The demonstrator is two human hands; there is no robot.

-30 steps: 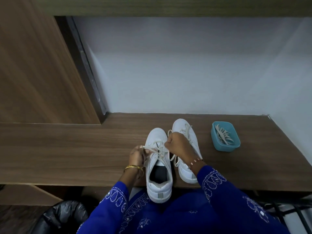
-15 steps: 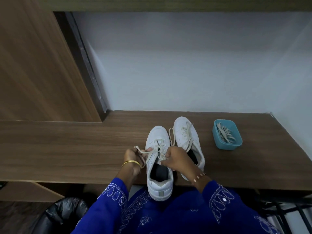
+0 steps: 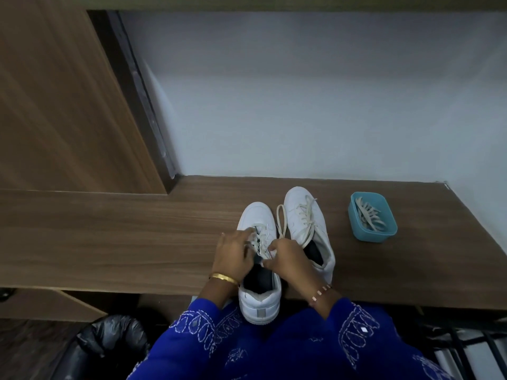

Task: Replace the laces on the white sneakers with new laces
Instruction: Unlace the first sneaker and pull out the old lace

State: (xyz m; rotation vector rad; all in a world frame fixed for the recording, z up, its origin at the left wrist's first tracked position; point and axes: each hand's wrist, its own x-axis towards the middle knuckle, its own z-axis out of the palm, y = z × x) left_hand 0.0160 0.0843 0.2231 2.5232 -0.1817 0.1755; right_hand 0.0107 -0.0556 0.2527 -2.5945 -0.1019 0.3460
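Observation:
Two white sneakers stand side by side on the wooden desk (image 3: pixel 109 237). The left sneaker (image 3: pixel 258 300) has its heel over the desk's front edge. Both hands work at its cream lace (image 3: pixel 260 242) over the tongue. My left hand (image 3: pixel 233 256) pinches the lace on the left side. My right hand (image 3: pixel 285 259) pinches it on the right side. The right sneaker (image 3: pixel 304 215) is laced, with a loose loop (image 3: pixel 281 220) lying between the two shoes.
A teal tub (image 3: pixel 356 229) holding several loose cream laces sits on the desk to the right of the sneakers. A wooden cabinet panel (image 3: pixel 55 105) rises at the left, a pale wall behind. A black bag (image 3: pixel 109 341) lies below the desk's left front.
Both hands have moved closer together over the left sneaker's tongue. The lace end that the left hand held out to the left is now drawn in at the eyelets.

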